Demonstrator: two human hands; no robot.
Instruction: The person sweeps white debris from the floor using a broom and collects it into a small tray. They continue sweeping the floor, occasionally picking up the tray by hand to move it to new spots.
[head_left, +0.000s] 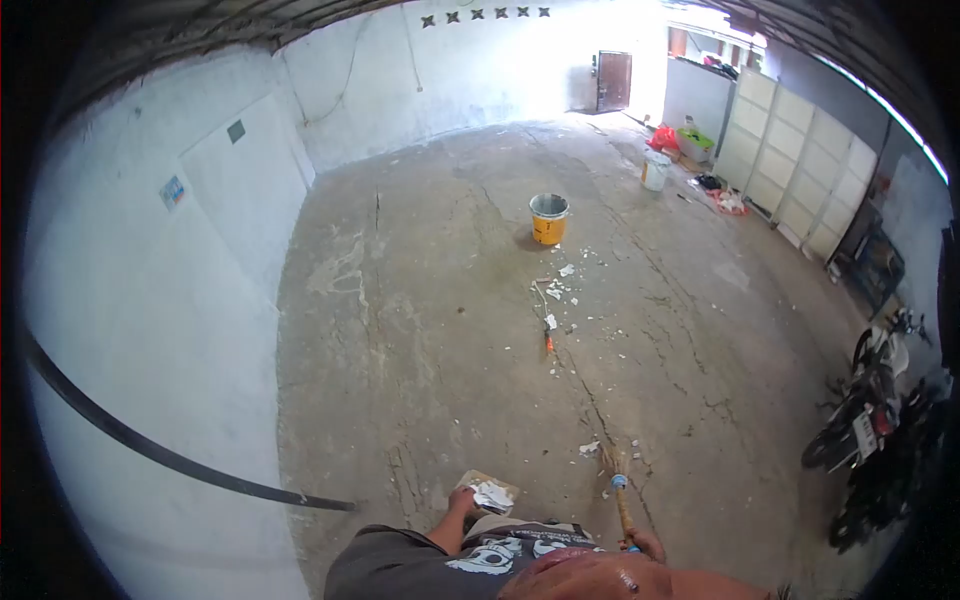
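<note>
My left hand [462,499], low in the view, is closed on the edge of a flat tan piece of board [508,487] that looks like cardboard. White flakes [490,495] are heaped on it. My right hand [649,545] wraps round the handle of a short broom [625,508]. Its bristles [611,462] point away from me and meet the floor beside some white chips [589,449]. Farther ahead lies a paint roller [548,340] with an orange handle, among scattered white chips [556,290].
A yellow bucket [547,228] stands mid-floor on cracked concrete [420,300]. Behind it to the right are a white bucket [655,172], a red bag [663,138] and a folding panel [790,140]. A motorcycle [865,420] is parked at right. A dark pole [180,460] crosses the left side.
</note>
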